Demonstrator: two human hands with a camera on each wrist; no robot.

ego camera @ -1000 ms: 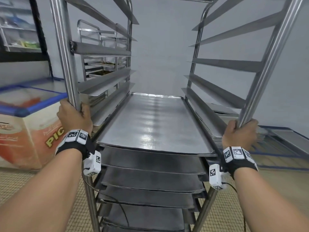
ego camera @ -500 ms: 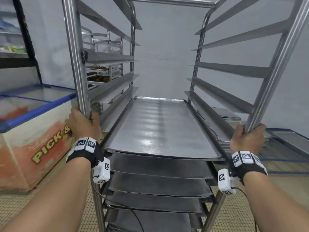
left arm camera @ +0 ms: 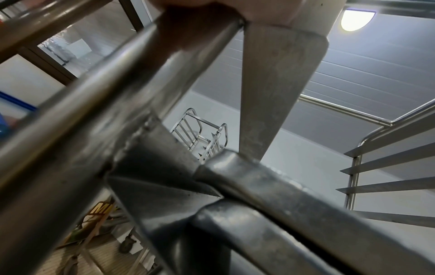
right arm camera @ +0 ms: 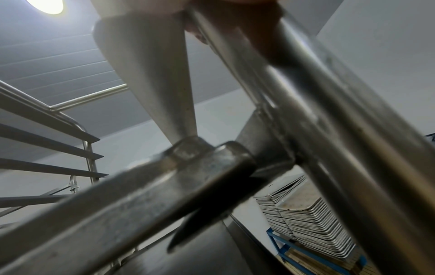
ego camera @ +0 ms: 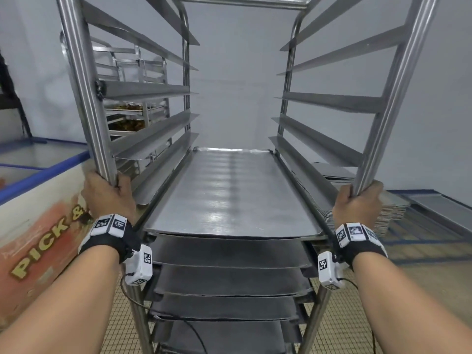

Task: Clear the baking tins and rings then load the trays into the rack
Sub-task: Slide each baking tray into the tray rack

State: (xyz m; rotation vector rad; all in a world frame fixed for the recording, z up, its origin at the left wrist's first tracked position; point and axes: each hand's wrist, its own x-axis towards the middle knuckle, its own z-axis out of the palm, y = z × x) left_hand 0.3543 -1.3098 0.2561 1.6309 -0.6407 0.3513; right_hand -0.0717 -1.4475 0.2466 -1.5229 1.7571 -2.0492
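1. The left hand (ego camera: pixel 108 194) is wrapping its fingers round the front left upright of the rack (ego camera: pixel 84 98), and the right hand (ego camera: pixel 357 204) is gripping the front right upright in the same way. Neither hand is carrying a tray.

2. The trays are already sitting in the rack: the top tray (ego camera: pixel 229 195) is lying on the runners between the two uprights, its front edge just proud of the rack's front, and at least four darker trays (ego camera: pixel 227 279) are stacking up on the levels beneath it.

3. Risk one — if the rack is being wheeled, a jolt over the tiled floor (ego camera: pixel 357 315) could be sliding the trays forward off their runners, because nothing at the front edge is visibly stopping them.

4. Risk two: the rack's left side is passing close beside the chest freezer (ego camera: pixel 38 226), so a drift to that side could be knocking the frame against the freezer's corner.

5. Risk three — the stack of spare trays (ego camera: pixel 393 210) is sitting near the rack's right side, and a swing that way could be clipping it.

6. Risk four: the wrist-camera cables are dangling by the lower trays' front corners and could be snagging there.

7. The upper runners are standing empty, so the loading is probably not finished.
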